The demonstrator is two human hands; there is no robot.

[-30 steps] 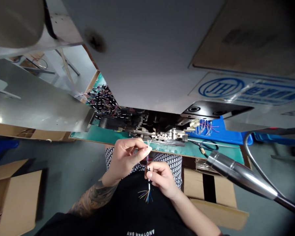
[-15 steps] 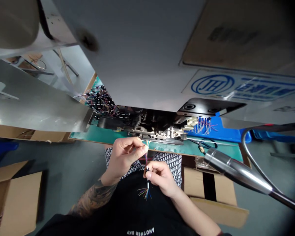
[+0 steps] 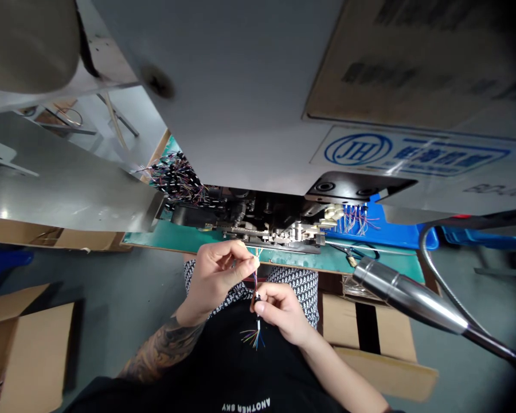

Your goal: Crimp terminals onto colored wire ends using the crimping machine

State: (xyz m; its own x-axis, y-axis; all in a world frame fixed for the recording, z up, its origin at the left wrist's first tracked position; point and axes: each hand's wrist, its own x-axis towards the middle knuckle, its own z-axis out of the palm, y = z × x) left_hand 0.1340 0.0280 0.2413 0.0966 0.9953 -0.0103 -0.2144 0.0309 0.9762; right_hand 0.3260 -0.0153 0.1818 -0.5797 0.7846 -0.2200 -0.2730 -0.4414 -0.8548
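Observation:
Between my hands runs a short multi-wire cable (image 3: 258, 324) with a black sheath and thin coloured wires fanned out at its lower end. My left hand (image 3: 217, 275) pinches the wires at the upper end between thumb and finger, with a few tips poking past the fingertips. Lower down, my right hand (image 3: 279, 310) is closed on the black part of the same cable. Just beyond my left fingertips lies the metal mechanism of a machine (image 3: 279, 234), mounted at the front of a green bench top (image 3: 176, 238).
The machine's large grey housing (image 3: 241, 115) hangs over the bench. A pile of similar cables (image 3: 178, 178) lies at left. Right are a blue tray (image 3: 395, 232), scissors (image 3: 361, 250) and a metal gooseneck (image 3: 408, 292). Cardboard boxes (image 3: 38, 350) stand on the floor.
My view has shifted slightly, so the machine's housing and label appear a little further left. Both hands keep their grip on the cable in nearly the same place.

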